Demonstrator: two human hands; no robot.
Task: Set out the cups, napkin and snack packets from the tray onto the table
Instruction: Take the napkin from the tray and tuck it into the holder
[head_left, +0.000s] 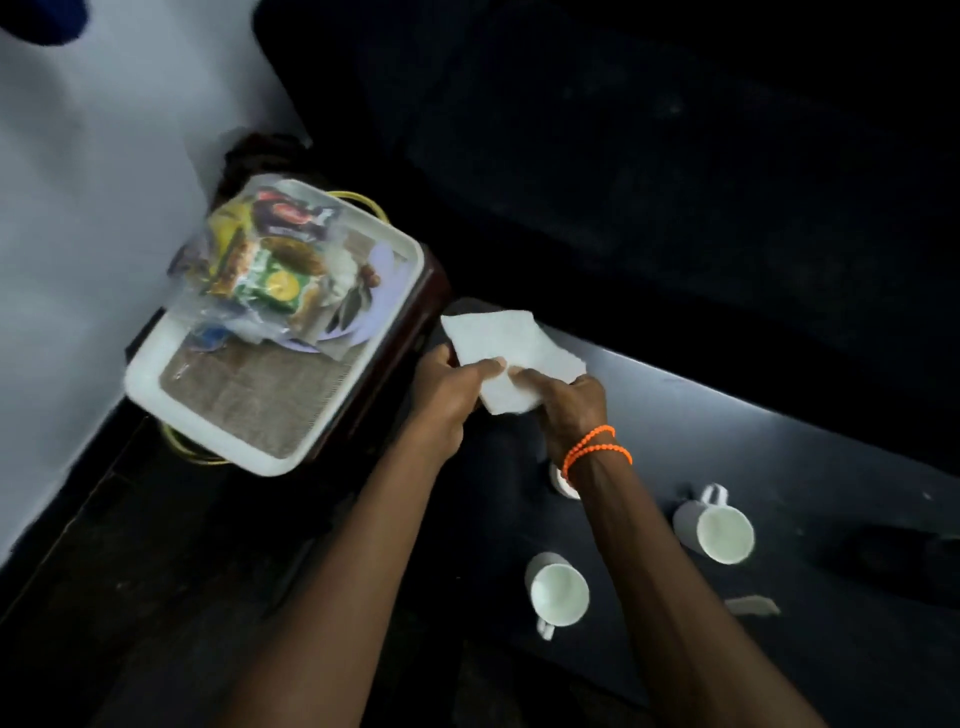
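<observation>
We hold a white, square folded paper napkin (511, 353) between both hands above the near edge of the dark, glossy table (727, 431). Our left hand (447, 384) pinches its lower left side, thumb on top; our right hand (566, 405), an orange beaded bracelet (597, 449) at the wrist, grips its lower right corner, so most of the napkin fans out beyond our fingers.

To the left, the white rectangular plastic tray (156, 374) with a woven brown mat sits on a dark red stand. The clear bag of bright snack packets (260, 260) is piled at its far end. We see a red oval logo on a dark packet and a yellow disc on a green one, but the lettering is too blurred to read.

Two white ceramic mugs stand well apart on the table: one (558, 592) between our forearms, one (719, 527) to the right. A third white piece (563, 480) peeks from under our right wrist.
</observation>
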